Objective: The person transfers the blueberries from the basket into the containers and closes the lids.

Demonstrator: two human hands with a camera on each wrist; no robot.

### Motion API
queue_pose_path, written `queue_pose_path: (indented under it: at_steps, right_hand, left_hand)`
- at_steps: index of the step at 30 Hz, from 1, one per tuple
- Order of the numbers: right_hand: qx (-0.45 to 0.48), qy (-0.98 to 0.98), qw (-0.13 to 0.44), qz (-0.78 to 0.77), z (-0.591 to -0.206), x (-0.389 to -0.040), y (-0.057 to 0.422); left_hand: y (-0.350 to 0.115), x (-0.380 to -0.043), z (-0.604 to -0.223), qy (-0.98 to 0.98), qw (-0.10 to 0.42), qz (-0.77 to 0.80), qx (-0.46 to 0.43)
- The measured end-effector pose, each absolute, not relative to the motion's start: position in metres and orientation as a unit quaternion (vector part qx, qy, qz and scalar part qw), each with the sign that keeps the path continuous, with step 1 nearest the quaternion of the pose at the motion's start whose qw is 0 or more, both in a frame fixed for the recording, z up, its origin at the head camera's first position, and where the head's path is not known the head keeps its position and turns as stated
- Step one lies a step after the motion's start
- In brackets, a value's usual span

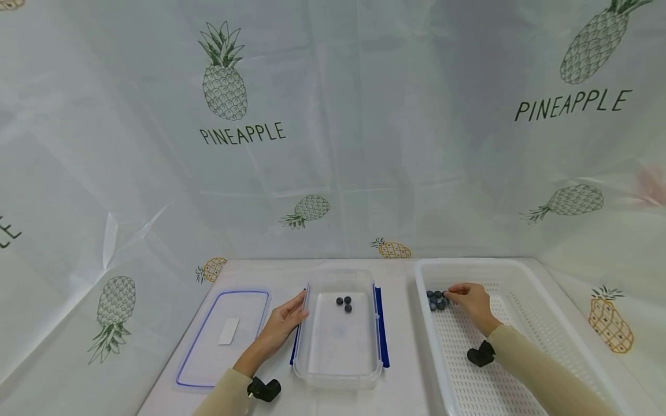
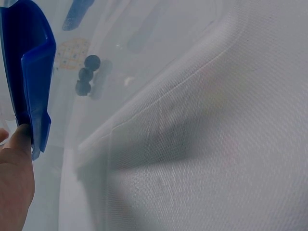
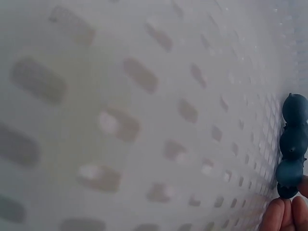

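A clear plastic food container with blue side latches stands in the middle, with three blueberries inside near its far end. My left hand holds the container's left side, fingertips at its rim. In the left wrist view, the thumb touches a blue latch. To the right, several blueberries cluster by the left wall of a white perforated basket. My right hand reaches into that basket and pinches a blueberry at the cluster's edge, thumb and fingertips around it.
The container's clear lid, edged in blue with a white label, lies flat at the left. A pineapple-printed sheet hangs behind and at both sides of the white table. The basket has raised walls.
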State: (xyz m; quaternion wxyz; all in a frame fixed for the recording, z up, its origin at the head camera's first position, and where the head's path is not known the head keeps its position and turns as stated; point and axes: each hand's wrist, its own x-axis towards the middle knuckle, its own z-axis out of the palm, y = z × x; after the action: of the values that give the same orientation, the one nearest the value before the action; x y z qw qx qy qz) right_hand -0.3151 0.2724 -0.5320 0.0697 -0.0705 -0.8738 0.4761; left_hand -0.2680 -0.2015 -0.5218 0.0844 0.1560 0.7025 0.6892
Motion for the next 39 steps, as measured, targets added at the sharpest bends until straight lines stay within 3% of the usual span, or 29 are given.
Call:
queue_pose_path:
  at_steps: [16, 39]
  right_hand:
    - [-0.079, -0.857, 0.055, 0.506, -0.522, -0.311, 0.274]
    - [-0.042, -0.865, 0.066, 0.495, -0.501, -0.304, 0.287]
  left_hand:
    - [-0.2, -0.26, -0.508, 0.696, 0.109, 0.69, 0.165]
    - [-0.203, -0.268, -0.522, 0.702, 0.088, 0.689, 0.157]
